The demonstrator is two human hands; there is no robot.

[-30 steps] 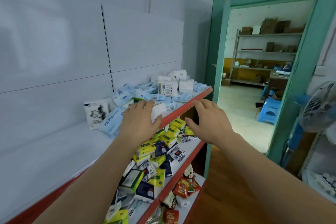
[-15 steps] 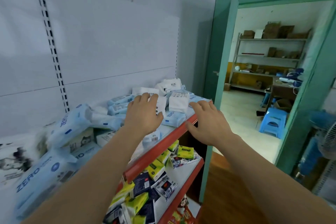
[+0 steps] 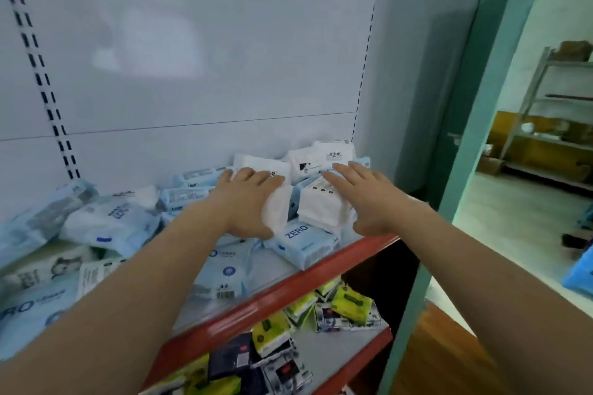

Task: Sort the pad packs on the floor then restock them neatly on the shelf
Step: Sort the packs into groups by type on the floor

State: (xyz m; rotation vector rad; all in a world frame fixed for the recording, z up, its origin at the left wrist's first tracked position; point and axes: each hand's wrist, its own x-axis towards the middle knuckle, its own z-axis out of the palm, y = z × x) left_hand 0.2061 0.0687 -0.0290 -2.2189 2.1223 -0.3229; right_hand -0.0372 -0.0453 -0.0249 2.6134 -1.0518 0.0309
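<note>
Top shelf (image 3: 321, 269), red front edge: pad packs lie in a loose heap, not yet in rows. Left hand (image 3: 247, 199) is laid over a white pack (image 3: 277, 210), fingers curled over its top, thumb side low at the front – pack judged gripped. Right hand (image 3: 369, 199) lies flat, fingers straight, on a 2nd white pack (image 3: 322, 205) just beside the 1st; pressed/steadied, not gripped. Both white packs rest on a blue pack marked ZERO (image 3: 303, 245) near the shelf's right end. More blue packs (image 3: 110, 223) are piled to the left.

Handling, judged from look only:
- packs appear light, soft, squashy; film wrap prob. slippery
- heap likely to slide if pulled from the bottom, esp. near the front edge
- not fragile, but wrap could crease/tear if pinched at a corner
- hold best taken across the short sides, thumb one face, fingers the other; several same-size packs could be squeezed betw. 2 flat hands & moved as a block

Lower shelf (image 3: 359, 359) carries yellow & dark small packs (image 3: 351, 300), jumbled; not touched
</note>
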